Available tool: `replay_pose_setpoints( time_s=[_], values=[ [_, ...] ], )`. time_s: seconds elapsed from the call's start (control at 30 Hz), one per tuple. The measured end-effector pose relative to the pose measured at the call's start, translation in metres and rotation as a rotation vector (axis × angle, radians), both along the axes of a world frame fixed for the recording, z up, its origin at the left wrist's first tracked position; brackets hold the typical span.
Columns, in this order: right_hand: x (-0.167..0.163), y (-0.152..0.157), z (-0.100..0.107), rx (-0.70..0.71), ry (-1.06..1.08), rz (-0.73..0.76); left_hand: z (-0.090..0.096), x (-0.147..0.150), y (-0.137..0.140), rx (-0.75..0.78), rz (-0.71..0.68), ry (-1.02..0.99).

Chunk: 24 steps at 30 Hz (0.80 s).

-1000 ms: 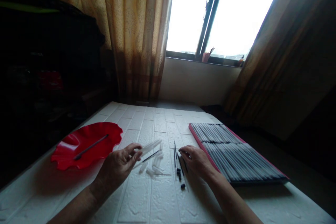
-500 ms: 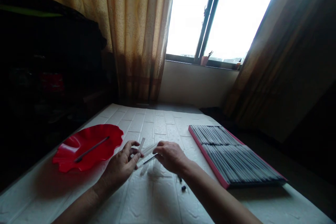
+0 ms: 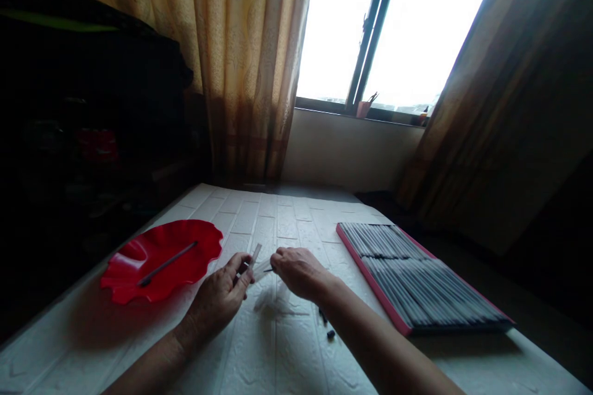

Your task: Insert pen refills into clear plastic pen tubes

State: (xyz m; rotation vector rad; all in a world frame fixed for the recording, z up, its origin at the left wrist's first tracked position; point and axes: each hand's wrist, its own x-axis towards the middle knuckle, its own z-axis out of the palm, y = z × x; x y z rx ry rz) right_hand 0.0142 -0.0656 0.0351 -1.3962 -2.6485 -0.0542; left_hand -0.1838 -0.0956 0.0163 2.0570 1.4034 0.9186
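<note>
Having swung leftward over the last second, the right hand seems to pinch a thin dark rod at two o'clock from the left hand, whose fingers grip a slim clear plastic tube, bringing both pieces close together.

On the far side, a bright window stands between a gold patterned curtain on the left and a dimmer brown curtain on the right. A pinkish cup with thin sticks stands on the sill above a pale wall. At far left, a dark bulk with a green strip looms above a red item in shadow.
</note>
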Motion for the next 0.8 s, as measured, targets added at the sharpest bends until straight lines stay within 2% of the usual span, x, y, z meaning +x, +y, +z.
replay_pose_setpoints(
  time_s=[0.17,0.2,0.3,0.37,0.43,0.53,0.67,0.8],
  values=[
    [0.036,-0.021,0.004,0.047,0.329,-0.189,-0.014,0.009,-0.009,0.058,-0.121,-0.015],
    [0.042,-0.026,0.003,0.020,0.491,-0.209,-0.018,0.013,-0.012,0.073,-0.152,-0.015],
    [0.050,-0.041,-0.004,-0.122,1.267,-0.210,-0.028,0.021,-0.019,0.124,-0.207,-0.007],
    [0.048,-0.048,-0.005,-0.178,1.592,-0.169,-0.032,0.025,-0.023,0.158,-0.221,0.001],
    [0.041,-0.053,-0.004,-0.198,1.686,-0.115,-0.033,0.026,-0.024,0.189,-0.228,0.007],
    [0.033,-0.056,0.001,-0.190,1.680,-0.070,-0.032,0.024,-0.023,0.228,-0.231,0.012],
    [0.028,-0.058,0.004,-0.182,1.667,-0.092,-0.029,0.023,-0.022,0.274,-0.234,0.023],
    [0.027,-0.057,0.002,-0.249,1.638,-0.103,-0.030,0.023,-0.024,0.323,-0.239,0.033]
  ],
)
